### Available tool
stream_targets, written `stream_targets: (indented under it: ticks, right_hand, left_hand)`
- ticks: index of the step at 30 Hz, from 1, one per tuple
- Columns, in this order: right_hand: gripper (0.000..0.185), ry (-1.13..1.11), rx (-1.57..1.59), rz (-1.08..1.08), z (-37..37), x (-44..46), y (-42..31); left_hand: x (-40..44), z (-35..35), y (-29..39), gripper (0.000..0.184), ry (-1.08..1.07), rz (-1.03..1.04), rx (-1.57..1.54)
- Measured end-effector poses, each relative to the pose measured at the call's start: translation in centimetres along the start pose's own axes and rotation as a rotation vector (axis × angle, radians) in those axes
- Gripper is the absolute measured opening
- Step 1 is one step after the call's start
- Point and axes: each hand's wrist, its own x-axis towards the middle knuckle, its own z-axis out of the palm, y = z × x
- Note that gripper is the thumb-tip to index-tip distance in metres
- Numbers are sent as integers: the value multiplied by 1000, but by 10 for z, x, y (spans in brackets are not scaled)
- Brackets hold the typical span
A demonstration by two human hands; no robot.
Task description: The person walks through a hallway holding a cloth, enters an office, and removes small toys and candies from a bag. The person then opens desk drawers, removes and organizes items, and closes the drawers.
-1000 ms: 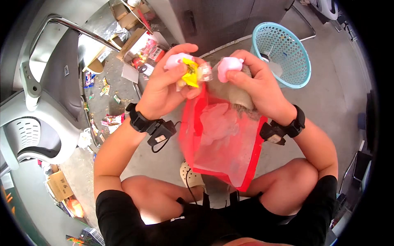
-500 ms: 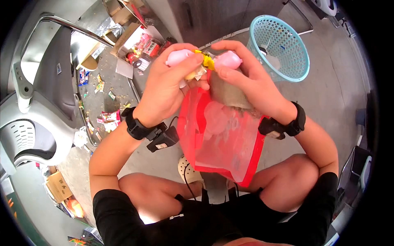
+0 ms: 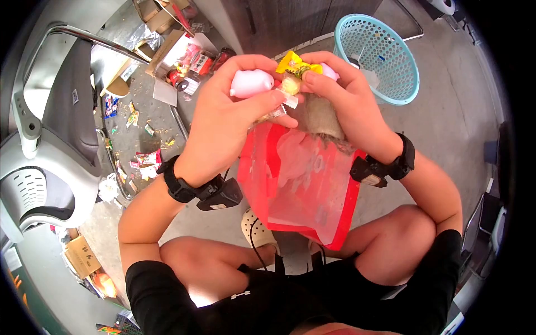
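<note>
Left hand: The left hand (image 3: 226,114) is curled, with its thumb bent in. It holds a smooth pink toy (image 3: 251,84) and some clear wrappers (image 3: 274,114).
Right hand: The right hand (image 3: 354,100) is curled too. Its thumb presses a shiny yellow packet (image 3: 298,64), and a second pink toy (image 3: 329,71) pokes out behind.
Between the hands: A pale yellow sweet (image 3: 290,85) sits by the left fingertips.
Red bag: The see-through red bag (image 3: 304,184) hangs below the hands, over the knees. A fuzzy gray-brown cloth (image 3: 324,117) is under the right hand; I cannot tell what holds it.
How far along: The small things look gathered up. They are all in the hands, and nothing has been put down yet.
Blue basket: The blue basket (image 3: 410,70) stands past the right hand, not touched.
</note>
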Motion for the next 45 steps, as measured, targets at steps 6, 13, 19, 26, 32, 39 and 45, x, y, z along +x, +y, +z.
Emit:
stream_targets:
  ticks: [6,13,19,26,32,39,45]
  right_hand:
    - [27,14,-122,-93,-4,-4,-7]
    - [27,-89,-57,-199,-6,-4,-9]
    - [28,-76,-212,-333,-3,-4,-9]
    - [24,140,-267,-267,3,-5,-13]
    - [26,195,-263,-217,1,-3,-8]
    - [23,165,-215,-154,-2,-3,-8]
    - [24,146,-163,-182,1,-4,-8]
  left_hand:
    - [-1,-1,-1,35,37,45,76]
    - [2,-14,0,33,-76,-120,-211]
    - [5,-22,-4,31,-322,-251,-389]
    - [7,-4,-3,34,-273,-276,-348]
    - [4,-2,-4,33,-180,-176,-143]
    - [4,-5,-5,31,-165,-172,-191]
    - [2,-6,-4,29,-173,-163,-220]
